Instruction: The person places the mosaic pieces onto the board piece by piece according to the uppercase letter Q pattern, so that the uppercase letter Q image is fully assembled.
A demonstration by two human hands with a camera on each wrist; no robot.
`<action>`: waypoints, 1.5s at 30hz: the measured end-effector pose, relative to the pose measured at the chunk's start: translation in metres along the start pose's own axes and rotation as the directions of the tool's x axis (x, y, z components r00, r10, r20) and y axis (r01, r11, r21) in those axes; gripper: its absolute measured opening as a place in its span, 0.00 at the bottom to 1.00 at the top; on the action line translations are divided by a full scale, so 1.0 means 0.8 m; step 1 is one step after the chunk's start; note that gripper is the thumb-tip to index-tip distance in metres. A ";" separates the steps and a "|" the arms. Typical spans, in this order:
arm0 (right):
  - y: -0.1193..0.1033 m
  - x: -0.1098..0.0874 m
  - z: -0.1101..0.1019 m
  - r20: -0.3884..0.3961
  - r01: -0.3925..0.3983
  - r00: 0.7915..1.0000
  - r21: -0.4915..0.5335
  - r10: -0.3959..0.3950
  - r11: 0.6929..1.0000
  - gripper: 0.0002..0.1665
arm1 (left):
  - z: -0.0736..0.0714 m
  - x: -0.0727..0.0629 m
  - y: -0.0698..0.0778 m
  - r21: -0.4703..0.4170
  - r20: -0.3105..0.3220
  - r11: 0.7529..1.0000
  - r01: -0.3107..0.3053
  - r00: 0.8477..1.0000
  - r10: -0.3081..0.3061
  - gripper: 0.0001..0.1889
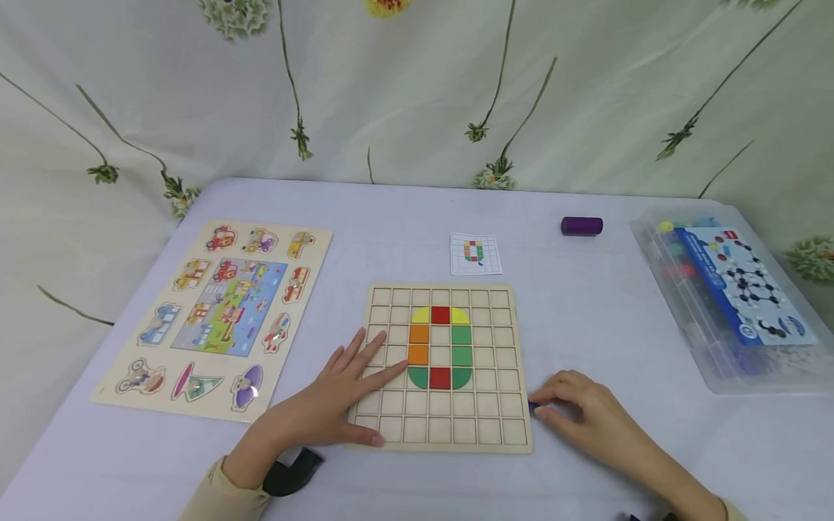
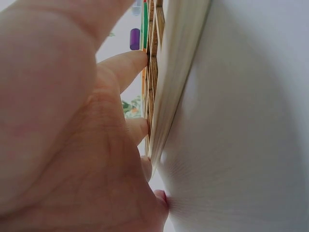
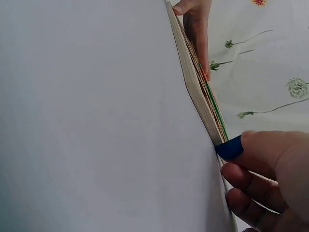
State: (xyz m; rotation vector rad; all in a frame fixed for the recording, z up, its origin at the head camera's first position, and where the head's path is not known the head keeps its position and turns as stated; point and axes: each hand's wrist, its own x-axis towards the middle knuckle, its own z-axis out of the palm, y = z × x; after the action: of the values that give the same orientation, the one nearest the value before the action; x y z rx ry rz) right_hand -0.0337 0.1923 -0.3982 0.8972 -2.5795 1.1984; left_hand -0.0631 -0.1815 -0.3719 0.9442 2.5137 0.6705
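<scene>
A square wooden grid board [image 1: 384, 420] lies mid-table, with red, yellow, orange and green tiles [image 1: 461, 356] set in a ring in its cells. My left hand [image 1: 335, 398] rests spread on the board's left side, thumb at the lower left corner. Just off the right edge, my right hand [image 1: 586, 412] pinches a small blue tile [image 3: 230, 148] between thumb and fingers; from above, the fingers mostly hide it. Behind the board lies a small pattern card [image 1: 476, 254] printed with a similar coloured ring and a blue mark at its lower right.
To the left lies a vehicle picture puzzle board [image 1: 260, 387]. A purple cylinder [image 1: 582, 226] sits toward the back right. At far right stands a clear plastic case [image 1: 700, 362] with a blue molecule-printed booklet [image 1: 749, 286] on it. A floral cloth hangs behind the table.
</scene>
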 end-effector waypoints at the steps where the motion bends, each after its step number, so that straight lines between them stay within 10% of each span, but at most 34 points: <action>1: 0.000 0.001 0.001 -0.012 0.005 1.000 0.004 -0.005 1.000 0.18 | 0.000 0.000 0.000 0.000 -0.001 1.000 -0.001 1.000 0.001 0.50; 11: -0.001 0.008 0.001 -0.044 -0.124 0.992 -0.027 0.122 0.992 0.17 | 0.000 0.000 0.001 -0.015 0.001 1.000 -0.004 1.000 0.004 0.50; 16: 0.000 0.008 -0.004 -0.002 -0.209 0.978 0.115 0.211 0.971 0.20 | -0.001 0.001 0.002 -0.016 0.002 1.000 -0.001 1.000 0.001 0.50; 26: -0.020 0.037 0.014 0.238 -0.426 0.904 0.440 0.355 0.790 0.08 | 0.000 0.000 0.001 -0.009 0.004 1.000 0.012 1.000 -0.012 0.50; 45: -0.043 0.062 0.072 0.086 -0.178 0.983 0.186 0.164 0.966 0.05 | -0.001 0.001 0.000 0.008 0.002 1.000 0.008 1.000 -0.008 0.50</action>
State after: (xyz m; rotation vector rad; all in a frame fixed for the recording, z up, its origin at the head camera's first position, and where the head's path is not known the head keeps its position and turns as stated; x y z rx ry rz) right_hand -0.0474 0.1101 -0.3957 0.7752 -2.6779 1.5120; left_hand -0.0638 -0.1811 -0.3716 0.9360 2.5189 0.6575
